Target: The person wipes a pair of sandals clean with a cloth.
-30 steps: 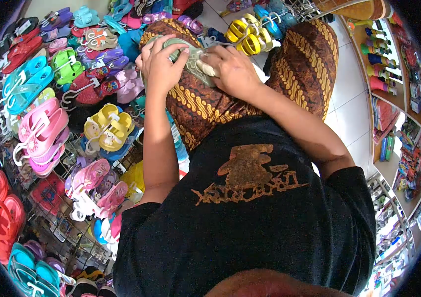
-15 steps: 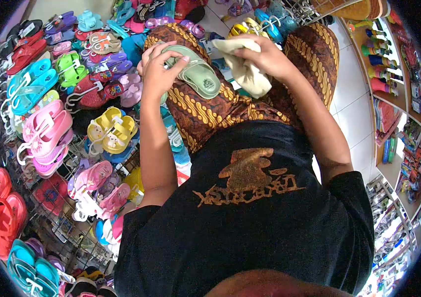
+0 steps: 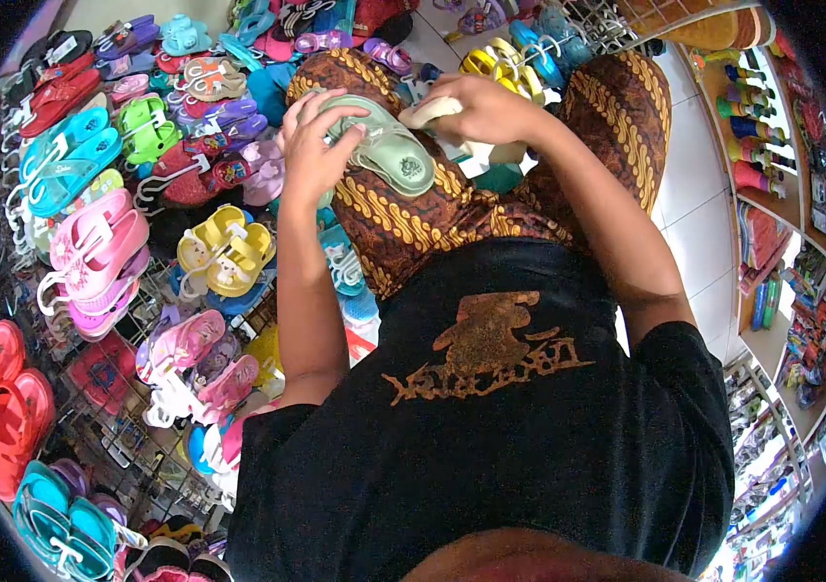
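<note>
A light green sandal (image 3: 398,157) lies tilted across the thigh in brown and gold patterned trousers (image 3: 374,209). My left hand (image 3: 321,136) grips its far left end, fingers over the rim and thumb on the strap. In my right hand (image 3: 485,112) is a bunched cream cloth (image 3: 432,113), its visible end close to the sandal's upper right edge. Whether the cloth touches the sandal I cannot tell. Below the right hand, between the legs, a white and green object (image 3: 498,175) shows in part.
Racks of colourful sandals, among them pink ones (image 3: 97,242) and yellow ones (image 3: 226,252), fill the left side. More yellow sandals (image 3: 502,66) are beyond the knees. White floor tiles (image 3: 699,189) and shelves of goods (image 3: 757,126) are at the right.
My right hand has moved left towards the sandal with the cloth, which is now more bunched and mostly hidden under the hand. My left hand keeps its hold.
</note>
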A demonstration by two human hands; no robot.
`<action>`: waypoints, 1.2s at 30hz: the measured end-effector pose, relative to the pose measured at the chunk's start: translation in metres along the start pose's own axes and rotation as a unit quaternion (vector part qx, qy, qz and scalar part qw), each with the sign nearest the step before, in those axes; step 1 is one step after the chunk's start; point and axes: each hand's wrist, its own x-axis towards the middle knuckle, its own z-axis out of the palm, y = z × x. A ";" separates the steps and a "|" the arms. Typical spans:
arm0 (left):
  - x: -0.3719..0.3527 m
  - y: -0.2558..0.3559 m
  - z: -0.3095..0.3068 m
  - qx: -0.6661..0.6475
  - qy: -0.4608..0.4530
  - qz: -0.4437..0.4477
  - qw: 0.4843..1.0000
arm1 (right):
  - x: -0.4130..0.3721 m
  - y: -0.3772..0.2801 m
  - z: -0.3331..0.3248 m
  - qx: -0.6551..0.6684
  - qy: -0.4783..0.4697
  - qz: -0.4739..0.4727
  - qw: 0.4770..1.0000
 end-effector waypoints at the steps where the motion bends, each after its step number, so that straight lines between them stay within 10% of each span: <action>1: 0.001 -0.009 0.001 -0.003 0.003 0.000 1.000 | -0.007 0.002 -0.002 0.041 0.026 0.031 0.998; 8: 0.004 0.003 -0.007 0.022 -0.008 0.012 1.000 | -0.042 -0.020 0.007 0.238 0.171 0.144 0.945; 16: 0.014 0.026 0.002 0.094 0.006 -0.017 0.995 | -0.046 -0.046 0.034 -0.024 0.176 -0.053 0.983; 23: 0.013 0.024 0.008 0.078 0.043 0.001 0.996 | -0.025 -0.049 0.066 -0.336 0.246 -0.095 0.904; 36: 0.013 0.008 0.012 0.037 0.034 0.002 0.999 | -0.023 -0.044 0.058 -0.195 0.132 0.084 0.968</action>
